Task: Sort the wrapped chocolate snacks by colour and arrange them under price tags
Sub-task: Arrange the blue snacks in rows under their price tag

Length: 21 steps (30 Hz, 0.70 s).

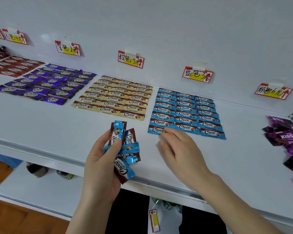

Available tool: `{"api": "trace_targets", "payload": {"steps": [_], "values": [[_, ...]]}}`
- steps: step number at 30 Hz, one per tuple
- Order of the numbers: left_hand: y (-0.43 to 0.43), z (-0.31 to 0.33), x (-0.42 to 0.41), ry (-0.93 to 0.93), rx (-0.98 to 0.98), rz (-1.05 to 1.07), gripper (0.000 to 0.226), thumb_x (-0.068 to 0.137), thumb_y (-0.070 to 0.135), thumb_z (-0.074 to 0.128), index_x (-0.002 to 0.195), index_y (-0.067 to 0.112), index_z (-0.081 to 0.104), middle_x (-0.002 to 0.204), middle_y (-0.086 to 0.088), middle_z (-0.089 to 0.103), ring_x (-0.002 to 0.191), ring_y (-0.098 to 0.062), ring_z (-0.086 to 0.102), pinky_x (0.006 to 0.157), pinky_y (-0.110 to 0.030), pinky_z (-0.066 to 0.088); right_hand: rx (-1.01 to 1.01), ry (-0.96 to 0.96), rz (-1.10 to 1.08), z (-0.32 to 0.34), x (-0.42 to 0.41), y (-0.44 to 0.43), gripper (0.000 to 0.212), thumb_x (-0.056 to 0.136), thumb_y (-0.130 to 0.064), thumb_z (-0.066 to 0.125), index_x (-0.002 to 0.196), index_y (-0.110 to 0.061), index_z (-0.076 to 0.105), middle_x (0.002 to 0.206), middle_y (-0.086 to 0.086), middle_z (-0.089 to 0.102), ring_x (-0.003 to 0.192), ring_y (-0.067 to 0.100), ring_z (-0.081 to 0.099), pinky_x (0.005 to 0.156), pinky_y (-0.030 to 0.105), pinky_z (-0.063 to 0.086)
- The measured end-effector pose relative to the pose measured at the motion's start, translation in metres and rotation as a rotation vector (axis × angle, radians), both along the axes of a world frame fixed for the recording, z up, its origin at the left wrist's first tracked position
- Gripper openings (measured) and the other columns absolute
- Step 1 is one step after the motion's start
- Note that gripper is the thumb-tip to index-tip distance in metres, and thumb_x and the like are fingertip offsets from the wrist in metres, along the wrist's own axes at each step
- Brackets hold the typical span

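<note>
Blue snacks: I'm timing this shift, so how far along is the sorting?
Done: the red block, purple block and gold block lie in rows below their tags; the blue block holds many rows. In hand: the left hand grips a bundle of blue bars while the right hand touches the front-left blue bar. Left: that bundle, plus the loose purple KISS pile at the right.

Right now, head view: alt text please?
A left hand grips a bunch of blue snacks over a white shelf while the right hand touches the front-left corner of a blue grid. A gold grid, a purple grid and a red grid lie to its left, under price tags; purple packs sit far right.
</note>
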<state>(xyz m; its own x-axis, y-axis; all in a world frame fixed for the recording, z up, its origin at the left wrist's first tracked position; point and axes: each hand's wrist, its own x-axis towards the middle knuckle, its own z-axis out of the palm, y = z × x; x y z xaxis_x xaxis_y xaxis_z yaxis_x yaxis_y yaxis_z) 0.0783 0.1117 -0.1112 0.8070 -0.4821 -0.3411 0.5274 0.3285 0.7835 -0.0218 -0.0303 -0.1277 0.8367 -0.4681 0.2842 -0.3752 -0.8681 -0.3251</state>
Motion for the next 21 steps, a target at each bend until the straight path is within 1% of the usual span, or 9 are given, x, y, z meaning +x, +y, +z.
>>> {"api": "trace_targets", "payload": {"steps": [1,3,7,9,12,15,18,20,21], "values": [[-0.001,0.001,-0.002,-0.006,-0.005,-0.006,0.024,0.089,0.013,0.055,0.105,0.029,0.063,0.093,-0.006,0.07,0.067,-0.015,0.071,0.047,-0.024,0.055,0.039,-0.049,-0.009,0.002,-0.001,0.001,0.035,0.096,-0.036,0.04,0.12,-0.018,0.059,0.127,-0.008,0.054,0.111,-0.003,0.039,0.089,0.001,0.024],[-0.004,0.002,-0.008,-0.031,-0.021,-0.029,0.026,0.088,0.012,0.056,0.105,0.029,0.064,0.088,-0.006,0.072,0.068,-0.016,0.071,0.047,-0.025,0.054,0.198,-0.195,-0.018,0.009,-0.003,0.004,0.029,0.093,-0.033,0.046,0.111,-0.018,0.063,0.116,-0.008,0.059,0.102,-0.01,0.043,0.083,-0.005,0.029],[-0.014,0.007,-0.022,-0.086,-0.081,-0.092,0.026,0.086,0.008,0.055,0.103,0.026,0.065,0.083,-0.006,0.073,0.069,-0.018,0.07,0.051,-0.026,0.056,0.606,-0.351,0.027,0.031,-0.007,0.016,0.005,0.084,-0.039,0.056,0.082,-0.038,0.06,0.082,-0.018,0.065,0.086,-0.003,0.059,0.07,0.011,0.048],[-0.018,0.01,-0.03,-0.112,-0.115,-0.126,0.028,0.084,0.007,0.055,0.105,0.023,0.065,0.086,-0.008,0.073,0.071,-0.019,0.071,0.052,-0.025,0.055,0.717,-0.35,0.003,0.038,-0.008,0.019,0.005,0.081,-0.032,0.063,0.077,-0.034,0.062,0.079,-0.013,0.067,0.078,0.001,0.061,0.064,0.016,0.05],[-0.021,0.012,-0.036,-0.134,-0.137,-0.16,0.031,0.079,0.011,0.056,0.107,0.022,0.065,0.089,-0.009,0.073,0.073,-0.02,0.071,0.052,-0.025,0.055,0.873,-0.373,-0.059,0.045,-0.012,0.016,0.006,0.08,-0.019,0.068,0.076,-0.022,0.064,0.07,-0.006,0.068,0.061,-0.001,0.06,0.05,0.011,0.044],[-0.023,0.012,-0.039,-0.157,-0.14,-0.191,0.033,0.076,0.013,0.057,0.107,0.023,0.065,0.091,-0.009,0.073,0.074,-0.02,0.071,0.054,-0.025,0.055,0.982,-0.329,-0.073,0.044,-0.018,0.011,0.003,0.079,-0.02,0.068,0.078,-0.018,0.065,0.065,-0.008,0.068,0.058,0.0,0.061,0.049,0.013,0.046],[-0.024,0.011,-0.041,-0.195,-0.123,-0.22,0.033,0.075,0.015,0.058,0.105,0.025,0.065,0.092,-0.006,0.074,0.077,-0.018,0.071,0.058,-0.03,0.059,1.096,-0.382,-0.09,0.041,-0.022,0.0,0.005,0.081,-0.015,0.066,0.077,-0.018,0.066,0.07,-0.003,0.07,0.063,0.005,0.065,0.054,0.019,0.051],[-0.024,0.009,-0.041,-0.199,-0.101,-0.222,0.029,0.082,0.012,0.056,0.105,0.027,0.064,0.096,-0.002,0.073,0.085,-0.017,0.071,0.062,-0.034,0.06,1.092,-0.428,-0.165,0.04,-0.025,-0.014,0.011,0.083,-0.013,0.065,0.076,-0.022,0.066,0.072,-0.003,0.07,0.066,0.007,0.066,0.054,0.021,0.051],[-0.024,0.008,-0.04,-0.188,-0.086,-0.209,0.028,0.086,0.01,0.054,0.105,0.028,0.064,0.097,0.0,0.073,0.087,-0.017,0.071,0.061,-0.033,0.06,1.015,-0.402,-0.207,0.04,-0.027,-0.023,0.013,0.085,-0.014,0.064,0.075,-0.024,0.065,0.073,-0.005,0.07,0.069,0.005,0.066,0.055,0.019,0.05]]}}
